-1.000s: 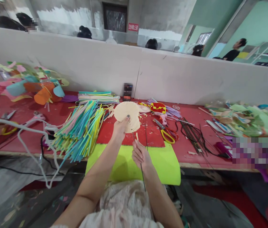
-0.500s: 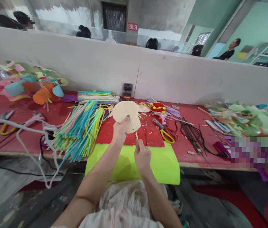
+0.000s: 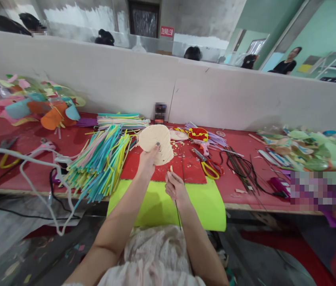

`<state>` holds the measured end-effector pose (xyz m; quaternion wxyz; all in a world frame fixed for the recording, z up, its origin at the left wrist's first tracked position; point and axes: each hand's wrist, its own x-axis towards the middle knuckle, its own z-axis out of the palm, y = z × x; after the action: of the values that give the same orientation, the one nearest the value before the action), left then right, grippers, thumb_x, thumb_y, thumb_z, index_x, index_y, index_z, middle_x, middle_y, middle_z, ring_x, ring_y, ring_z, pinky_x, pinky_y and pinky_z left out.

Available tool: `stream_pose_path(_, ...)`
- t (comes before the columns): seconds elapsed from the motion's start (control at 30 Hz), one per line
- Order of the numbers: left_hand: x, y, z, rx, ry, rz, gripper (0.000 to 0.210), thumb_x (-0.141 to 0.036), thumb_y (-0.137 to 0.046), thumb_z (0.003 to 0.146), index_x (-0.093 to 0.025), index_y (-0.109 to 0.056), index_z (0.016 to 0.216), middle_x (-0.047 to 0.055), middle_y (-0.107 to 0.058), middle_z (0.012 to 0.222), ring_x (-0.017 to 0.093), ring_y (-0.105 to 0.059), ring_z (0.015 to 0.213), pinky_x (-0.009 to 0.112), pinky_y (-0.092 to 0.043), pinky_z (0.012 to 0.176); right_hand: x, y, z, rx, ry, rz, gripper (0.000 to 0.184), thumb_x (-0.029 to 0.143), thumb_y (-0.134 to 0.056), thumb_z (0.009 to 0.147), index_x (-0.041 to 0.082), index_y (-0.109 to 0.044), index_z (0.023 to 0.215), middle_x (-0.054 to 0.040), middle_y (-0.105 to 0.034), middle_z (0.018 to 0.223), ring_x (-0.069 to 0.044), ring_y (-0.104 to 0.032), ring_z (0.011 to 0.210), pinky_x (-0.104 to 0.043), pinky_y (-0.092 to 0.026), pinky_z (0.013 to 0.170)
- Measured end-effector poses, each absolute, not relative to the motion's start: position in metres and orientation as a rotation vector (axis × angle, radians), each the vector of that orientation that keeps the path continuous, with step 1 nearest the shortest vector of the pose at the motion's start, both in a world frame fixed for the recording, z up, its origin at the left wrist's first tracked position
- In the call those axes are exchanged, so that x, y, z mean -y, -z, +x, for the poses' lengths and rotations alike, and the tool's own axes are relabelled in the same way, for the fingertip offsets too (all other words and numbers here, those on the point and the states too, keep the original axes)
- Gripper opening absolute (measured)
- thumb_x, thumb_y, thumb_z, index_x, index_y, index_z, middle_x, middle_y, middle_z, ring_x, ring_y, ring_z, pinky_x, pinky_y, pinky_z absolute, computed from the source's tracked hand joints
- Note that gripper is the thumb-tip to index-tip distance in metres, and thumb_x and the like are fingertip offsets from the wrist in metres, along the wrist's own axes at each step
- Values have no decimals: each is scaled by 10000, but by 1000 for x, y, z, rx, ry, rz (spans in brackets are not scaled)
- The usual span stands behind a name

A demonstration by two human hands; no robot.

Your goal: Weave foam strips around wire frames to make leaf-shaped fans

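Observation:
My left hand point(image 3: 147, 159) grips a cream heart-shaped piece point(image 3: 156, 143) by its lower edge, thumb on top. The piece is tilted above a red board point(image 3: 192, 172). Just right of its lower tip, my right hand point(image 3: 175, 186) is closed round a thin dark rod point(image 3: 178, 217), whose lower end sticks out beneath the fist. A small cream bit point(image 3: 171, 168) shows at the fingertips; whether it is fixed to the rod I cannot tell. Under both forearms, a lime-green sheet point(image 3: 209, 206) hangs over the table edge.
Bundled coloured pipe cleaners point(image 3: 99, 163) lie left of the board. To its right are yellow-handled scissors point(image 3: 208, 167), a pink glue gun point(image 3: 204, 147) and dark wires point(image 3: 241, 171). A white wire frame point(image 3: 45, 198) juts in at left. A pale partition point(image 3: 215, 95) stands behind.
The heart-shaped piece has shifted slightly left with my left hand. My right hand has turned and its fingers have rearranged, so the dark rod now shows below it.

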<state>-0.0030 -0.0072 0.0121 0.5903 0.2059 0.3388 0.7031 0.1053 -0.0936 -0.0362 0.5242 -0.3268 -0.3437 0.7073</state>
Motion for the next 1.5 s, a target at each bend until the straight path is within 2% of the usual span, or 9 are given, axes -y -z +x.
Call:
stream_pose_path(0.27, 8, -10, -5, -813, -1676, 441, 393, -318, -742, 670, -156, -664, 1021, 105, -680, 1085, 185, -659, 947, 310, -495, 890, 95, 40, 104, 1100, -1381, -1008, 354, 510, -537, 813, 211, -434, 652, 100, -203, 463, -62, -167, 384, -198, -131, 371)
stream_pose_path(0.53, 15, -14, 4, -964, -1745, 440, 352, -239, -743, 648, -128, -677, 975, 117, -684, 1063, 202, -667, 910, 329, -524, 828, 107, 49, 103, 1474, -386, -1522, 220, 350, -449, 865, 209, -592, 778, 30, -353, 543, -111, -302, 494, -246, -224, 533)
stream_pose_path(0.63, 15, -13, 7, -954, -1777, 457, 358, -226, -745, 639, -130, -680, 977, 114, -683, 1065, 203, -667, 913, 334, -524, 827, 107, 48, 100, 1434, -476, -1484, 250, 373, -451, 869, 206, -559, 716, 33, -346, 529, -109, -298, 490, -242, -227, 523)
stream_pose_path(0.77, 13, -10, 6, -943, -1755, 463, 347, -220, -745, 638, -122, -685, 965, 121, -687, 1050, 202, -669, 912, 344, -514, 851, 103, 40, 100, 1170, -1098, -1153, 349, 461, -537, 826, 206, -421, 617, 78, -278, 482, -71, -234, 417, -206, -190, 421)
stream_pose_path(1.0, 8, -3, 4, -940, -1757, 484, 372, -228, -760, 618, -123, -683, 966, 124, -678, 1080, 196, -660, 940, 322, -514, 842, 98, 36, 113, 833, -1900, -699, 281, 455, -554, 829, 216, -466, 711, 152, -179, 318, -53, -44, 274, -186, -70, 277)
stream_pose_path(1.1, 8, -2, 4, -949, -1753, 480, 373, -225, -757, 619, -120, -680, 969, 126, -681, 1071, 198, -666, 917, 325, -520, 826, 97, 36, 115, 947, -1802, -807, 291, 474, -519, 840, 221, -460, 709, 144, -168, 340, -62, -59, 288, -195, -87, 290)
stream_pose_path(1.33, 8, -1, 4, -1022, -1740, 463, 349, -221, -744, 637, -120, -684, 965, 108, -712, 957, 193, -673, 894, 336, -505, 853, 107, 40, 103, 1439, -495, -1448, 237, 370, -479, 860, 207, -539, 699, 35, -382, 530, -104, -335, 477, -237, -245, 507)
stream_pose_path(1.4, 8, -2, 5, -999, -1742, 482, 345, -236, -754, 625, -113, -689, 941, 109, -716, 933, 199, -671, 899, 339, -506, 854, 107, 42, 100, 1442, -493, -1469, 234, 362, -466, 862, 209, -538, 700, 37, -369, 521, -107, -336, 472, -238, -237, 505)
stream_pose_path(1.5, 8, -2, 4, -967, -1743, 506, 358, -243, -764, 611, -117, -691, 938, 112, -712, 958, 201, -668, 913, 340, -508, 855, 103, 41, 102, 1286, -954, -1273, 305, 438, -485, 852, 212, -463, 647, 70, -306, 468, -84, -270, 407, -213, -205, 425)
